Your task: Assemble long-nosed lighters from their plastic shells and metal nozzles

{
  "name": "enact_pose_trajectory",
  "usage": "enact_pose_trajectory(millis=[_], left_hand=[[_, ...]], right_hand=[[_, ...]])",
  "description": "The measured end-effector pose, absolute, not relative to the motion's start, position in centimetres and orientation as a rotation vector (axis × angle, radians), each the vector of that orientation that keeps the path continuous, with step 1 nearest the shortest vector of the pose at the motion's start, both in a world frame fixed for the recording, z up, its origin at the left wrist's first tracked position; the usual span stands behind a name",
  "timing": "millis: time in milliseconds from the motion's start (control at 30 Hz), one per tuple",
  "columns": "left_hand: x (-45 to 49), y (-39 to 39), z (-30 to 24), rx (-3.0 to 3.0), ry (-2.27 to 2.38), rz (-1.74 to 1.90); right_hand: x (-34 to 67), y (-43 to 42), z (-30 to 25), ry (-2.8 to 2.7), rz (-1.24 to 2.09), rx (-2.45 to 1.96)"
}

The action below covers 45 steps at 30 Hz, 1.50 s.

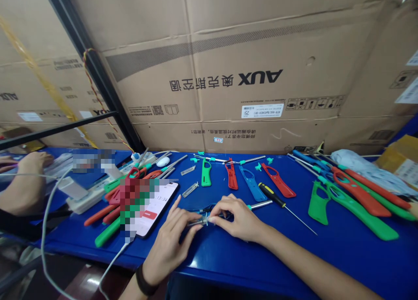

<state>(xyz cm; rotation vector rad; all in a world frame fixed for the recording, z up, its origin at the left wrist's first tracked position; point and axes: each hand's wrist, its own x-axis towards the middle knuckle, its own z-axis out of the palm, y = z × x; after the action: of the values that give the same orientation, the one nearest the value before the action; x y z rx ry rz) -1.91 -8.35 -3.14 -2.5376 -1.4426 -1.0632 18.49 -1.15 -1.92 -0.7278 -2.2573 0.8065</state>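
Observation:
My left hand [168, 241] and my right hand [233, 217] meet over the blue workbench [209, 258], their fingertips pinching a small metal part with teal plastic clips [203, 220]. A thin steel rod [259, 205] runs from that part to the right, and a dark blue piece lies under my fingers, partly hidden. Just right of my right hand lies a screwdriver with a yellow and black handle [271, 193]. A smartphone showing a timer [163, 208] lies left of my left hand, partly blurred.
Red, green and blue plastic handles [253, 184] and long rods lie across the bench, with larger ones at the right. A power strip [86, 200] and cables sit at the left, where a co-worker's arm [28, 189] reaches in. Cardboard boxes [228, 78] stand behind the bench.

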Motion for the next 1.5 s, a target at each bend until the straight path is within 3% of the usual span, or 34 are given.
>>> enact_pose_trajectory(millis=[400, 867, 1500], left_hand=[[-3.0, -7.6, -2.7, -2.544, -1.58, -0.864], [-3.4, -7.1, -2.5, -2.563, -1.698, -0.875], [-2.1, -10.7, -2.6, -2.547, -1.465, -0.47]], right_hand=[[20.8, 0.2, -1.5, -2.449, 0.625, -0.754], [20.6, 0.1, -1.9, -2.496, 0.572, -0.723], [20.2, 0.1, -2.2, -2.46, 0.558, -0.758]])
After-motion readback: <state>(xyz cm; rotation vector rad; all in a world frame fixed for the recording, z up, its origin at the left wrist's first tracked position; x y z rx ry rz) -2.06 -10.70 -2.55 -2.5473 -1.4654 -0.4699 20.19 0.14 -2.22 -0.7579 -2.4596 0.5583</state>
